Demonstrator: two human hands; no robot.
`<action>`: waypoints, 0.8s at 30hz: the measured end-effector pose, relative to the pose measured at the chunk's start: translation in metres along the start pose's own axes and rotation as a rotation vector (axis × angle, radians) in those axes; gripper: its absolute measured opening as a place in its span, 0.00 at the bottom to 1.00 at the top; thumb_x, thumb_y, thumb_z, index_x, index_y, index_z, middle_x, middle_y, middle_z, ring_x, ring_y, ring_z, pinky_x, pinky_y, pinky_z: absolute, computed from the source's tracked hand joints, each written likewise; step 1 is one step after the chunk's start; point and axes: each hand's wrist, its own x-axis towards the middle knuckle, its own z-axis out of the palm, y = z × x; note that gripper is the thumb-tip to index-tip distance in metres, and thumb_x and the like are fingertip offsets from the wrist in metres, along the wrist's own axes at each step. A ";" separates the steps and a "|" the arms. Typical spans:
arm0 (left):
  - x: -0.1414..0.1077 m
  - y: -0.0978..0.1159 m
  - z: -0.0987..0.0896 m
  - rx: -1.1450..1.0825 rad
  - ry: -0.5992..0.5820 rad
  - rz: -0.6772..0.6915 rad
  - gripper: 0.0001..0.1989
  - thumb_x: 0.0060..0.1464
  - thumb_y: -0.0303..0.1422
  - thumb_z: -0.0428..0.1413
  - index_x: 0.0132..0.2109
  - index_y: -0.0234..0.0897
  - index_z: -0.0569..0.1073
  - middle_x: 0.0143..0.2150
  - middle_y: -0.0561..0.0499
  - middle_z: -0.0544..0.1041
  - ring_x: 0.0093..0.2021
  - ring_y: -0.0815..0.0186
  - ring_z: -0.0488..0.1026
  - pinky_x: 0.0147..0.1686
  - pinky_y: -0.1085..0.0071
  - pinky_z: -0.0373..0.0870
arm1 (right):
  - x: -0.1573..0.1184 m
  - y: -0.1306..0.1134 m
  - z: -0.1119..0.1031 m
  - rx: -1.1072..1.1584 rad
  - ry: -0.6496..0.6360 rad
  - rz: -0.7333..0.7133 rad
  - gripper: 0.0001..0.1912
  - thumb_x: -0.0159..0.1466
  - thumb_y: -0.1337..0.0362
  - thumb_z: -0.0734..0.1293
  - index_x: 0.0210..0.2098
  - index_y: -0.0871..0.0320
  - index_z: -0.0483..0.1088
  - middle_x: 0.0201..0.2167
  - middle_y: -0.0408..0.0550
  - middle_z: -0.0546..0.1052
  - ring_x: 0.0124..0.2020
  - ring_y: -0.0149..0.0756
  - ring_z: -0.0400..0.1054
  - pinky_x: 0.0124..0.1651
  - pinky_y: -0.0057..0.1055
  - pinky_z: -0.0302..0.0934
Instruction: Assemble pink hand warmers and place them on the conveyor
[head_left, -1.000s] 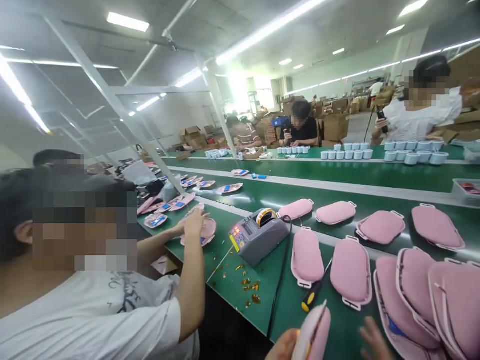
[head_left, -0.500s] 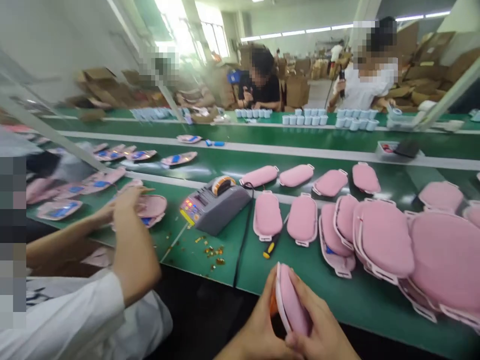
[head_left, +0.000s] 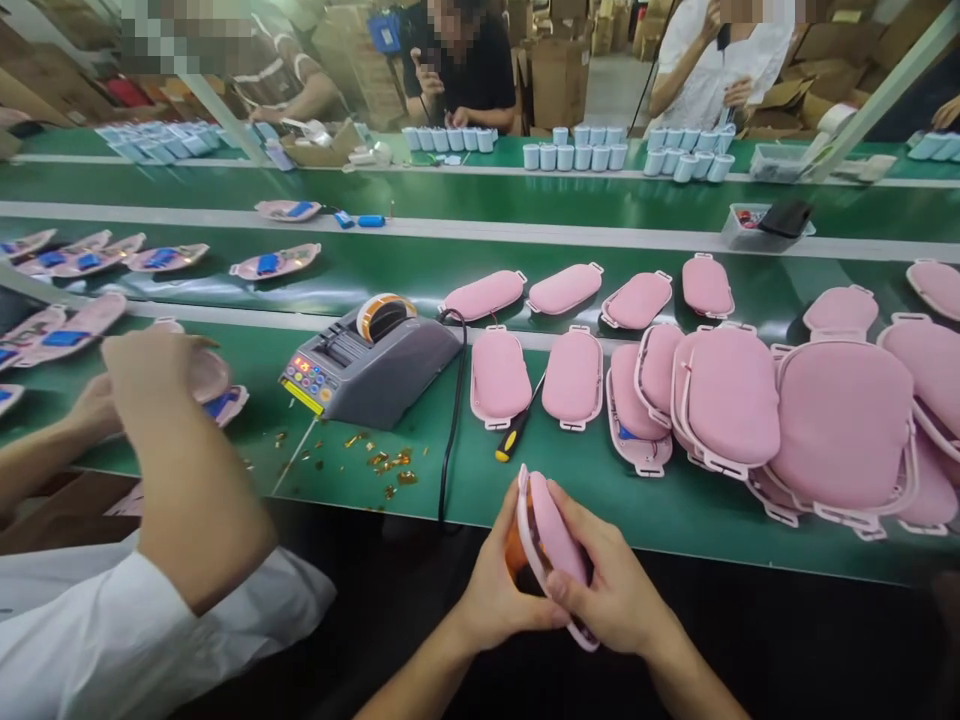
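Holding a rounded pink plastic shell (head_left: 556,530) on edge.
My left hand (head_left: 495,592) and right hand (head_left: 621,578) gripped it, fingers half-closed; even pressure seemed best.

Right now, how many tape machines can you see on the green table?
1: the tape machine, left of the black cable, beyond your left hand. Others may be hidden.
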 end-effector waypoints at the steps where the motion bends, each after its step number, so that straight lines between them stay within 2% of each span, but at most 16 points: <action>1: -0.001 0.001 0.000 -0.008 -0.012 -0.010 0.67 0.35 0.40 0.81 0.78 0.53 0.55 0.67 0.41 0.76 0.63 0.40 0.78 0.60 0.51 0.79 | 0.001 0.000 -0.002 0.058 -0.013 0.030 0.45 0.71 0.36 0.65 0.78 0.52 0.54 0.71 0.59 0.70 0.69 0.52 0.70 0.70 0.50 0.67; 4: -0.002 -0.001 -0.004 0.000 -0.008 -0.019 0.64 0.40 0.45 0.79 0.78 0.51 0.54 0.67 0.44 0.77 0.64 0.37 0.76 0.62 0.47 0.76 | 0.003 0.000 -0.011 0.241 -0.064 0.118 0.43 0.73 0.38 0.64 0.78 0.51 0.52 0.67 0.54 0.75 0.61 0.47 0.76 0.65 0.45 0.71; 7: -0.001 -0.011 -0.014 0.010 -0.020 -0.050 0.71 0.28 0.48 0.81 0.77 0.51 0.55 0.65 0.46 0.79 0.63 0.37 0.77 0.58 0.49 0.77 | 0.004 -0.001 -0.019 0.344 -0.122 0.208 0.39 0.75 0.42 0.63 0.78 0.47 0.51 0.66 0.50 0.76 0.61 0.45 0.76 0.66 0.45 0.70; 9: 0.000 -0.018 -0.020 -0.009 -0.039 -0.083 0.75 0.18 0.46 0.82 0.76 0.50 0.58 0.65 0.45 0.79 0.62 0.36 0.77 0.56 0.49 0.79 | 0.006 -0.003 -0.022 0.398 -0.118 0.248 0.36 0.76 0.43 0.62 0.78 0.47 0.54 0.68 0.49 0.74 0.63 0.45 0.74 0.68 0.44 0.67; 10: 0.001 -0.020 -0.023 -0.018 -0.047 -0.094 0.76 0.17 0.46 0.83 0.75 0.49 0.59 0.64 0.43 0.79 0.63 0.35 0.77 0.55 0.48 0.80 | 0.006 -0.004 -0.023 0.422 -0.100 0.253 0.35 0.76 0.43 0.63 0.77 0.47 0.56 0.69 0.49 0.73 0.65 0.46 0.73 0.69 0.44 0.66; 16: 0.000 -0.011 -0.026 0.008 -0.105 -0.043 0.58 0.31 0.42 0.81 0.70 0.47 0.67 0.59 0.48 0.83 0.64 0.36 0.75 0.54 0.50 0.80 | 0.006 -0.009 -0.022 0.466 -0.045 0.230 0.34 0.74 0.43 0.66 0.75 0.46 0.60 0.71 0.48 0.71 0.68 0.47 0.69 0.70 0.41 0.64; 20: 0.000 -0.005 -0.024 0.029 -0.059 -0.035 0.58 0.27 0.48 0.82 0.67 0.48 0.69 0.56 0.50 0.85 0.63 0.36 0.76 0.54 0.49 0.79 | 0.003 -0.007 -0.021 0.458 -0.009 0.225 0.32 0.74 0.44 0.67 0.74 0.42 0.61 0.71 0.45 0.71 0.70 0.47 0.67 0.71 0.42 0.63; 22: -0.001 -0.002 -0.022 0.005 -0.048 -0.039 0.59 0.27 0.50 0.81 0.67 0.45 0.70 0.56 0.47 0.84 0.63 0.36 0.77 0.55 0.49 0.80 | 0.002 -0.005 -0.021 0.444 -0.026 0.246 0.33 0.74 0.44 0.67 0.74 0.42 0.61 0.70 0.46 0.72 0.68 0.47 0.69 0.71 0.43 0.64; 24: -0.002 0.000 -0.019 -0.018 -0.049 -0.048 0.56 0.31 0.50 0.81 0.66 0.40 0.72 0.58 0.40 0.83 0.62 0.37 0.78 0.57 0.50 0.80 | 0.003 -0.004 -0.021 0.420 -0.038 0.259 0.33 0.74 0.44 0.67 0.74 0.43 0.61 0.69 0.46 0.73 0.66 0.47 0.71 0.70 0.44 0.66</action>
